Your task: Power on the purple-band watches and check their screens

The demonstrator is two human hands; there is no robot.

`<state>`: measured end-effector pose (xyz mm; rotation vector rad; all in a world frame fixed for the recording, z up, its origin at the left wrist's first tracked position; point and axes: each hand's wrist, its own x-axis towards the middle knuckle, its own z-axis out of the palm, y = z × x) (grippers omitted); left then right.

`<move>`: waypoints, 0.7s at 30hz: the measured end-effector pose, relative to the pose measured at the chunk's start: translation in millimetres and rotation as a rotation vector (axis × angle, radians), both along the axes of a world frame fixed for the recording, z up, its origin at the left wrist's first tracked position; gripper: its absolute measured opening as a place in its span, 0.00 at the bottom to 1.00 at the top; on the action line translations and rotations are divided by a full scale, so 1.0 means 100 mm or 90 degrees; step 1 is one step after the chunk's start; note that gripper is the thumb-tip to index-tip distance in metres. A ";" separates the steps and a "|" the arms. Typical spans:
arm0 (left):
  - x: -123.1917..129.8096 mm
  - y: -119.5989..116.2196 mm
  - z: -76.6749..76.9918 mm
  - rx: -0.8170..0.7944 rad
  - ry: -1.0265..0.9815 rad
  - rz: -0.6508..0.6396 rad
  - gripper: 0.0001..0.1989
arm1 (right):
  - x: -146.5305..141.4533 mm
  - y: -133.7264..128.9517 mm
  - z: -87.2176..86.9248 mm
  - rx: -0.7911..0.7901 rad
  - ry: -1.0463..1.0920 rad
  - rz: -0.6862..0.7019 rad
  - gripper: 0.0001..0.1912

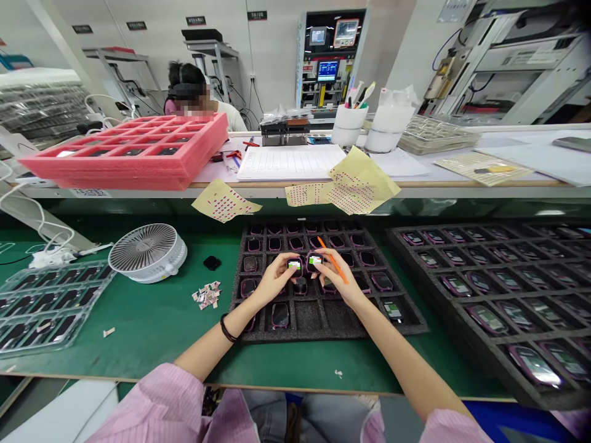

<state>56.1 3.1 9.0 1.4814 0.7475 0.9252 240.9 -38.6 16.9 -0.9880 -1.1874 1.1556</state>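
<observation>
Your left hand (279, 277) grips one lit watch (294, 265), your right hand (339, 277) another lit watch (314, 262) and an orange pen (333, 261), above the foam tray (307, 337). Held this close, the watches could knock; the pen might scratch a screen.

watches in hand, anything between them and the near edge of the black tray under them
Nothing visible stands upright in between. The left hand holds the left watch, the right hand the right watch. Another watch lies low in the tray just nearside of the left one.
</observation>
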 end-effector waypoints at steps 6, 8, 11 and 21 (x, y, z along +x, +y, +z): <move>-0.01 0.00 0.04 -0.021 0.017 0.015 0.21 | 0.01 0.01 -0.02 0.000 -0.008 -0.030 0.16; -0.01 0.00 0.06 -0.017 0.019 0.015 0.21 | 0.01 0.01 -0.02 -0.006 -0.008 -0.036 0.13; 0.00 -0.01 0.06 -0.014 0.019 0.008 0.19 | 0.01 0.01 -0.02 -0.017 -0.012 -0.046 0.11; 0.00 0.03 -0.09 -0.003 -0.001 -0.027 0.26 | 0.00 0.01 -0.03 0.016 -0.005 0.002 0.20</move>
